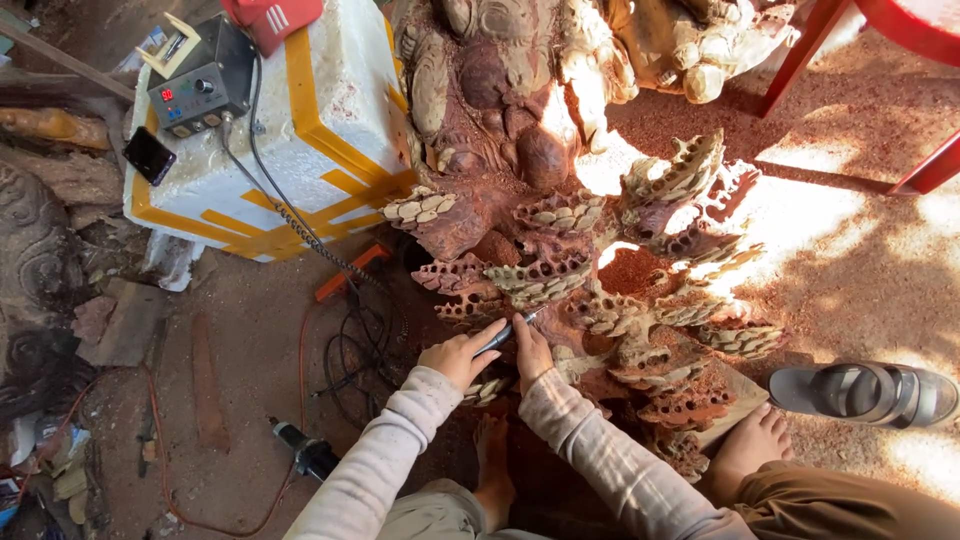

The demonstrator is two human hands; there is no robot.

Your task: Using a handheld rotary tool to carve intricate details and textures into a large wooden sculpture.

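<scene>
Head camera, looking straight down.
It sits close above the hands, the carving (590,270) and dusty floor (850,260) below.

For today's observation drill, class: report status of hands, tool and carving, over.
Left hand and right hand both closed on slim rotary tool. Tip at wood carving, lotus-pod section. Cables lie left, clear of hands.

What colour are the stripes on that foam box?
Yellow-orange stripes on the white foam box, seen in the head view.
</scene>
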